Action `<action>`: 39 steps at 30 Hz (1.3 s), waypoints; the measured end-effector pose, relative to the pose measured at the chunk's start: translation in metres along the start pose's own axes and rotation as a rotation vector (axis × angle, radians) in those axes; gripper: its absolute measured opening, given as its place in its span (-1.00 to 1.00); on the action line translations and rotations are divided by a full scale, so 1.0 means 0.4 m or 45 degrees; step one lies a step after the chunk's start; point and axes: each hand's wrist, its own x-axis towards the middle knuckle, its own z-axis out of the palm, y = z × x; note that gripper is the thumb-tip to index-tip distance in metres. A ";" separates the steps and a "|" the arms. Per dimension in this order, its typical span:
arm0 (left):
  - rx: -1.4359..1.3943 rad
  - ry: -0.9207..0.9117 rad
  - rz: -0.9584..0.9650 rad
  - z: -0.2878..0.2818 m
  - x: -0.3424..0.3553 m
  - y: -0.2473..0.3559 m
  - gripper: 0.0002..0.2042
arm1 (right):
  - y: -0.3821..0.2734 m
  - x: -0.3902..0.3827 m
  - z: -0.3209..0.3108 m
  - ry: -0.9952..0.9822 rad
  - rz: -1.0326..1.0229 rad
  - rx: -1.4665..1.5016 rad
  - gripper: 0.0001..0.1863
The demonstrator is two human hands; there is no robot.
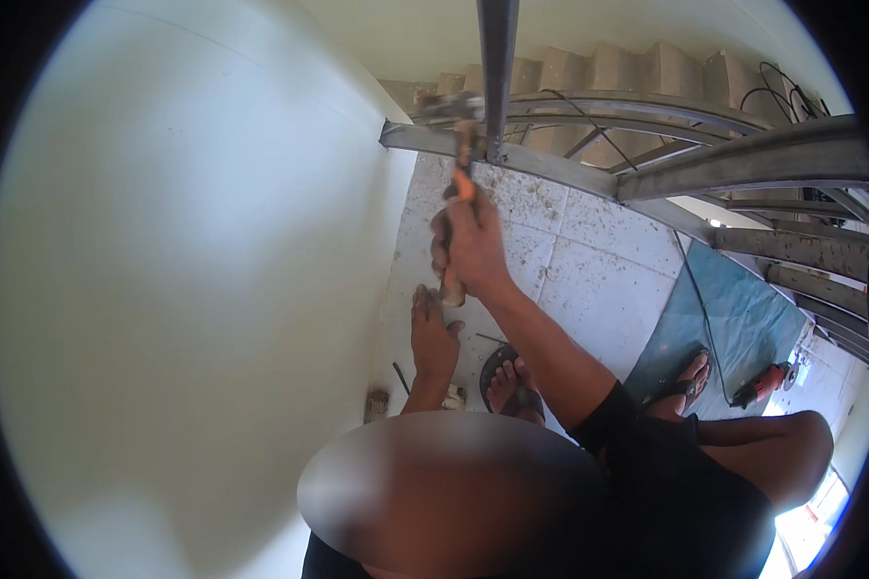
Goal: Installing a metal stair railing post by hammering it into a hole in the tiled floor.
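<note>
My right hand [468,241] is closed round the orange-and-black handle of a hammer [463,183]. Its blurred head is raised toward the top of the view, beside an upright steel post [496,68] and near a horizontal metal beam [560,169]. Below and left of it, my left hand [433,333] has its fingers stretched out, near the white tiled floor [594,280] beside the wall; whether it touches the floor I cannot tell. A thin rod [490,338] lies by my sandalled foot [507,386]. Small containers [378,405] sit by my left forearm, partly hidden.
A pale wall [183,241] fills the left. Stairs [618,72] run behind curved steel railings [743,154] at the top and right. A teal sheet [695,299] covers part of the debris-flecked floor, with a red angle grinder [768,381] and its black cable [707,318] on it.
</note>
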 end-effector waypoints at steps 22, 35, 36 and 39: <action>0.012 0.010 -0.007 0.004 0.011 0.000 -0.31 | -0.022 0.012 -0.001 0.067 0.009 0.044 -0.83; 0.043 -0.008 -0.003 -0.003 0.004 0.005 -0.31 | -0.026 0.017 -0.020 -0.027 0.066 -0.050 -0.83; 0.033 -0.021 -0.016 -0.002 0.007 0.004 -0.32 | -0.029 0.018 -0.018 -0.035 0.113 -0.100 -0.83; 0.040 -0.080 -0.095 0.000 0.012 0.005 -0.31 | -0.044 0.022 -0.018 -0.002 0.250 -0.212 -0.82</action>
